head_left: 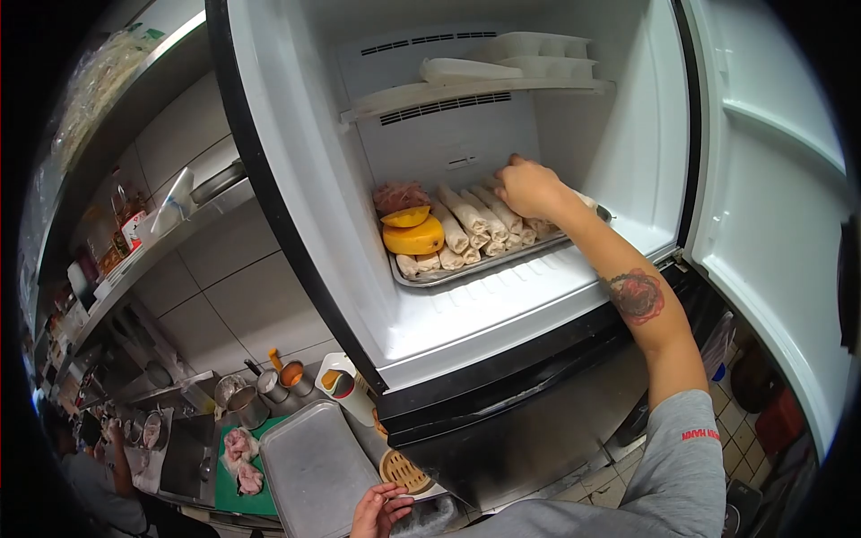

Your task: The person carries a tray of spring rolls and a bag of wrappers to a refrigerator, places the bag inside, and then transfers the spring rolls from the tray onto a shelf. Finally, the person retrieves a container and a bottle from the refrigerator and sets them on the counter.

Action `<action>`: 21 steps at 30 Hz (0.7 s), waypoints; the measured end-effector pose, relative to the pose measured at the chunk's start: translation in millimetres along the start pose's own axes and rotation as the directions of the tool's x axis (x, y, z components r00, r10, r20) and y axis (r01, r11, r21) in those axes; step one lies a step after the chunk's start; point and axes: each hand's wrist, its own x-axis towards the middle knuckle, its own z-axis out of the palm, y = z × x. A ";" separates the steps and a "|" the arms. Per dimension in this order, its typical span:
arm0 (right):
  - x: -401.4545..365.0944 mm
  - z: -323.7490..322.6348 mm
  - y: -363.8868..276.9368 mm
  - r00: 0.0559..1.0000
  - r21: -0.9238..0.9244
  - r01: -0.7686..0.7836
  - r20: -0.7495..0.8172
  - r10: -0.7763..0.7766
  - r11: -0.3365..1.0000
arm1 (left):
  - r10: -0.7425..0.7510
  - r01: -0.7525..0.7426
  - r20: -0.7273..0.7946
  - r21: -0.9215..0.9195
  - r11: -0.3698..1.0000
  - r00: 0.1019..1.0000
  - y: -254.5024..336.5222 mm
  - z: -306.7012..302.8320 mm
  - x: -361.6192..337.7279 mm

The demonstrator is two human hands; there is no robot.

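Observation:
My right hand reaches into the open freezer, over the back right of a metal tray. Its fingers are bent down at the pale wrapped rolls; whatever they grip is hidden behind the hand. The rolls lie stacked side by side on the tray. At the tray's left end sit two yellow rounded pieces, one on the other, in front of a pinkish-red lump. My left hand is low in view, palm up with loosely curled fingers apart, holding nothing, beside a round slatted tan disc.
White moulded trays rest on the freezer shelf. The freezer door stands open at right. At lower left are a bare metal tray, raw meat on a green board, metal pots and a sink. Another person works at far left.

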 end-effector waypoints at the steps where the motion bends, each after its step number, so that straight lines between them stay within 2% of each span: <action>1: 3.8 4.5 7.8 0.994 0.111 0.064 -0.095 -0.054 0.992 | -0.004 0.004 0.003 -0.002 1.000 1.000 -1.4 -0.6 1.1; 4: 19.8 -2.6 21.3 0.977 0.215 -0.055 0.212 0.008 0.975 | -0.012 0.012 0.021 0.000 1.000 1.000 -5.5 -1.6 4.4; 7: 14.5 -11.3 20.8 0.979 0.181 -0.048 0.202 0.011 0.982 | -0.020 0.020 0.033 -0.012 1.000 0.999 -9.3 -3.9 8.4; 10: 12.6 -3.8 14.7 0.987 0.085 -0.126 0.111 0.116 0.988 | -0.051 0.051 0.020 -0.003 0.999 0.999 -9.5 -0.1 11.8; 13: 19.8 6.4 13.8 0.983 0.093 -0.172 0.073 0.166 0.981 | -0.077 0.077 0.041 -0.008 0.997 0.996 -11.9 0.3 16.2; 16: 22.5 22.3 18.4 0.991 0.092 -0.083 -0.096 0.092 0.992 | -0.084 0.084 0.053 0.010 0.996 0.995 -9.2 5.6 18.0; 21: 9.3 4.6 12.6 0.999 0.157 0.031 -0.034 -0.026 0.987 | -0.106 0.102 0.070 0.058 0.993 0.992 -13.6 6.7 21.8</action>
